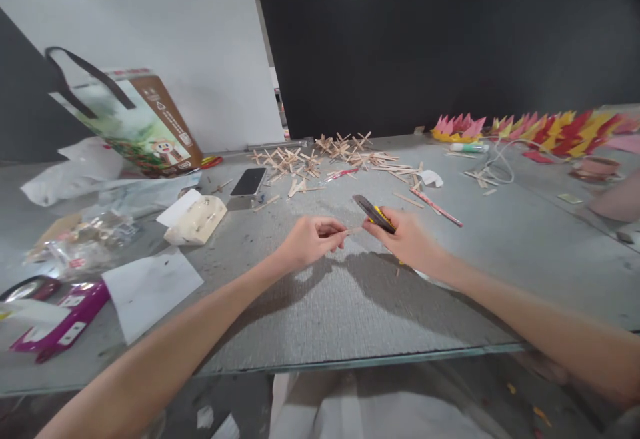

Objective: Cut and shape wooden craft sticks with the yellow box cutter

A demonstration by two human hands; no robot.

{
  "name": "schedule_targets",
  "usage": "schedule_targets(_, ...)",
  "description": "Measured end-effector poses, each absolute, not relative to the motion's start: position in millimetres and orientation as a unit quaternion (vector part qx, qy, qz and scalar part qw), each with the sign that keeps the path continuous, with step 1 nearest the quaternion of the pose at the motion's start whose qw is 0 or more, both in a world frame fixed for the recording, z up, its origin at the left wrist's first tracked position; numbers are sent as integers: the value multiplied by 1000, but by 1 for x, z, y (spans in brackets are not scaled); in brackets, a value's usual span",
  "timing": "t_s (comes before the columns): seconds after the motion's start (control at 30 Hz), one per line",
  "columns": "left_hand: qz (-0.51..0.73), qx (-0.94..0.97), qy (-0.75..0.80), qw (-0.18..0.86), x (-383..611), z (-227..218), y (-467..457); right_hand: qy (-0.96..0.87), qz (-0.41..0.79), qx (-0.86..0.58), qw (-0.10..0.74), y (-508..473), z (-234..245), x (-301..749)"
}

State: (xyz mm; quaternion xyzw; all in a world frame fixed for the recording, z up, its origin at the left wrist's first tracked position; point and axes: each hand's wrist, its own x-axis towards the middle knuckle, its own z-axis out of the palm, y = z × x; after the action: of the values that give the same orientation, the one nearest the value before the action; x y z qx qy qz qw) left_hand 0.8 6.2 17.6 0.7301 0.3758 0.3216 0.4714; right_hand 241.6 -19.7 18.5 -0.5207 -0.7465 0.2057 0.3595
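Now, our left fingers (330, 222) pinch a thin, pale wooden stick (355, 230), seemingly to steady it just above the bench (320, 322). Our right fingers (377, 232) grip a dark cutter (374, 215) with ridged yellow trim, tilted up, perhaps keeping the thumb free; whether that thumb touches the stick, we cannot tell. Beyond lie spiky clusters of crossed flat sticks (290, 161), near a smooth, glossy phone (249, 182).

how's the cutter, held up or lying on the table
Held up: the right hand grips the cutter above the table. Whether its blade is out, I cannot tell.
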Motion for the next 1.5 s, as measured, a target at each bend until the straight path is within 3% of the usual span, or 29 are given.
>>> schedule_targets(0.2,452,631,383,501,16,19,-7,-683,365,-524,354,-33,18,228)
schedule_targets(0.37,498,622,375,474,33,10,-23,-652,413,-493,402,-40,7,220)
schedule_targets(0.73,522,626,423,396,20,12,-16,-782,248,-458,343,-56,21,224)
schedule_targets(1.23,494,661,442,352,18,9,-17,-817,189,-437,325,-52,12,227)
schedule_targets(1.5,448,736,444,246,18,9,-17,-846,77,-439,293,-58,6,224)
